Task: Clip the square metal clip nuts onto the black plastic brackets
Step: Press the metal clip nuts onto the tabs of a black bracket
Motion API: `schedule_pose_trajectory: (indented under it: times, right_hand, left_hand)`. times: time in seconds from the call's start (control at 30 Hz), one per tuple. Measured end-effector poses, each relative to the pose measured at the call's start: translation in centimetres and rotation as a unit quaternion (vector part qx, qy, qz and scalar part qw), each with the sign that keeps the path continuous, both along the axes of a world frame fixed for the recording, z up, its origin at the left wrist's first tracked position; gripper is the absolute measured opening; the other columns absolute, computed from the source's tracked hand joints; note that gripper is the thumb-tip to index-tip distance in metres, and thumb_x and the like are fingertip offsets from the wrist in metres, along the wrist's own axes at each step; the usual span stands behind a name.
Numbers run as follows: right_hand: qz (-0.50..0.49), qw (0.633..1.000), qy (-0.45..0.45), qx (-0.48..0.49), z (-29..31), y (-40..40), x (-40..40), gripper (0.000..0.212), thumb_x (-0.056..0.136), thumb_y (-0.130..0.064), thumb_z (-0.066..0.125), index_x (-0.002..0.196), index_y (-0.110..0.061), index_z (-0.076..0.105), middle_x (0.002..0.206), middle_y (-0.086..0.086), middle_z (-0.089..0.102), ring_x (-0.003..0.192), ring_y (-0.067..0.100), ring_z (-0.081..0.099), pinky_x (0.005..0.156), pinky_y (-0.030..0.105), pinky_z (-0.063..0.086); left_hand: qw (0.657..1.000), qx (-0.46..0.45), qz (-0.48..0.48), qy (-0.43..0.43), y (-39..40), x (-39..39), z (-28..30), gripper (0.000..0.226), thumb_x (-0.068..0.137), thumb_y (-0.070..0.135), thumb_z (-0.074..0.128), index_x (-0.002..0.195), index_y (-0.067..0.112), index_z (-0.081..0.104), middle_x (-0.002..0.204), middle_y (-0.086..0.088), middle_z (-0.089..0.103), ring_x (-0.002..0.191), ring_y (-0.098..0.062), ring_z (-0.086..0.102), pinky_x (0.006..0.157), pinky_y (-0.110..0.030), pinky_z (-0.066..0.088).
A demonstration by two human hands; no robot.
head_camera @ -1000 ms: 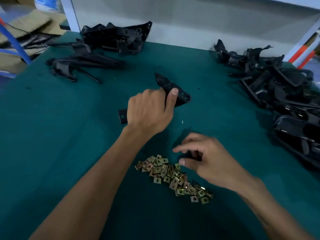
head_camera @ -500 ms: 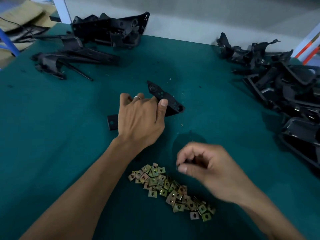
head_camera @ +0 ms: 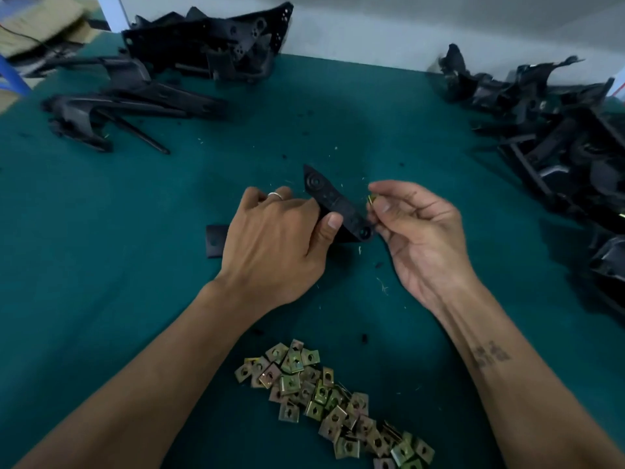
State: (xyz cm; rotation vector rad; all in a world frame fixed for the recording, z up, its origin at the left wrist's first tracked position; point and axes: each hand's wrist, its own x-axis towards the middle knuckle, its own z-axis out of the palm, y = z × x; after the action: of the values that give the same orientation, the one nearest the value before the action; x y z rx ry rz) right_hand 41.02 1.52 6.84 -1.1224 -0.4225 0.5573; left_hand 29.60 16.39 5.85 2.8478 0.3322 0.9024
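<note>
Brackets (head_camera: pixel 558 130) piled right; left hand (head_camera: pixel 277 245) grips bracket (head_camera: pixel 333 201), right hand (head_camera: pixel 416 228) pinches clip nut (head_camera: pixel 371 199).

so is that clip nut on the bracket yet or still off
Off: the right hand pinches the clip nut just beside the bracket, which the left hand grips.

A dark teal cloth (head_camera: pixel 101 252) covers the worktop, flecked here and there with pale specks and small black crumbs. Behind its far edge rises a plain, pale grey-white wall (head_camera: pixel 406 25). At the upper left a white upright post (head_camera: pixel 110 11) stands at the worktop's corner, and beyond it lie brown cardboard sheets (head_camera: pixel 37 25), blurred, with a blue bar (head_camera: pixel 13 79) slanting past them. The light is dim and even, with soft shadows on the cloth.
</note>
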Motion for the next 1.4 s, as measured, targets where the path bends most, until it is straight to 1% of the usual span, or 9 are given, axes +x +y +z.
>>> schedule_pose_trajectory:
  times: [0.17,0.27,0.4,0.53,0.73,0.93,1.13,1.27,1.4]
  right_hand:
    - [0.006,0.999,-0.009,-0.049,0.2,0.3,0.2,0.002,0.074,-0.015,0.076,0.074,-0.013,0.076,0.070,0.007,0.068,0.062,0.012,0.058,0.056,0.021,0.044]
    - [0.014,0.997,-0.035,-0.065,0.2,0.1,0.2,0.004,0.073,-0.018,0.077,0.070,-0.015,0.077,0.067,0.004,0.069,0.059,0.012,0.057,0.052,0.020,0.041]
    - [0.018,0.995,-0.053,-0.080,0.2,-0.6,0.7,0.004,0.078,-0.009,0.074,0.082,-0.010,0.076,0.072,0.005,0.073,0.064,0.013,0.065,0.056,0.020,0.047]
    - [0.019,0.996,-0.055,-0.074,0.1,-0.7,0.7,0.010,0.077,-0.006,0.076,0.085,-0.009,0.072,0.072,0.004,0.073,0.063,0.015,0.063,0.057,0.022,0.047]
    - [0.027,0.997,-0.053,-0.050,0.1,-0.8,0.4,0.021,0.083,0.012,0.070,0.083,-0.008,0.078,0.079,0.010,0.073,0.077,0.021,0.066,0.081,0.035,0.054]
    - [-0.031,0.996,-0.056,-0.055,0.0,-0.2,-0.5,0.023,0.082,0.011,0.073,0.077,-0.011,0.074,0.074,0.006,0.073,0.072,0.018,0.064,0.076,0.032,0.053]
    - [-0.033,0.992,-0.089,-0.079,0.0,-0.1,-1.0,0.022,0.082,0.006,0.076,0.073,-0.014,0.073,0.069,0.001,0.071,0.067,0.012,0.063,0.073,0.027,0.055]
    - [-0.043,0.993,-0.074,-0.077,0.1,0.0,-1.3,0.017,0.076,-0.002,0.077,0.068,-0.017,0.074,0.074,0.007,0.073,0.074,0.022,0.063,0.079,0.037,0.053]
    - [-0.078,0.996,-0.022,-0.027,0.0,0.2,-1.8,0.018,0.080,0.005,0.072,0.071,-0.010,0.070,0.074,0.008,0.072,0.072,0.020,0.064,0.079,0.040,0.052]
  left_hand:
    - [1.000,0.011,-0.009,-0.016,0.0,0.1,0.0,0.044,0.104,0.043,0.028,0.066,0.022,0.028,0.060,0.007,0.032,0.064,-0.026,0.042,0.069,-0.040,0.035]
    - [0.999,0.018,-0.016,-0.022,0.1,0.0,-0.1,0.044,0.105,0.044,0.027,0.066,0.024,0.026,0.059,0.008,0.029,0.064,-0.026,0.041,0.069,-0.039,0.032]
    - [0.999,0.026,-0.018,-0.022,0.1,0.0,-0.1,0.043,0.104,0.042,0.031,0.066,0.022,0.027,0.060,0.007,0.031,0.068,-0.034,0.053,0.070,-0.041,0.035]
    - [0.999,0.027,-0.019,-0.021,0.1,0.0,-0.1,0.044,0.104,0.042,0.032,0.066,0.021,0.028,0.060,0.006,0.032,0.066,-0.033,0.051,0.071,-0.043,0.037]
    - [0.999,0.027,-0.018,-0.018,0.0,0.0,-0.1,0.043,0.104,0.041,0.032,0.066,0.021,0.029,0.060,0.005,0.036,0.066,-0.033,0.052,0.072,-0.044,0.038]
    - [0.999,0.027,-0.013,-0.016,-0.1,-0.1,0.0,0.044,0.103,0.041,0.032,0.065,0.020,0.031,0.060,0.005,0.035,0.066,-0.033,0.052,0.073,-0.044,0.039]
    - [1.000,0.029,-0.003,-0.005,-0.1,-0.2,0.1,0.042,0.102,0.039,0.036,0.065,0.019,0.033,0.059,-0.006,0.056,0.068,-0.033,0.053,0.074,-0.044,0.037]
    - [0.999,0.031,0.012,-0.013,-0.1,-0.3,0.1,0.043,0.102,0.040,0.035,0.064,0.019,0.032,0.058,-0.002,0.052,0.067,-0.032,0.053,0.075,-0.044,0.036]
    - [0.999,0.026,0.014,-0.027,-0.1,-0.3,0.2,0.044,0.104,0.041,0.034,0.065,0.020,0.029,0.061,0.007,0.032,0.065,-0.031,0.050,0.075,-0.044,0.037]
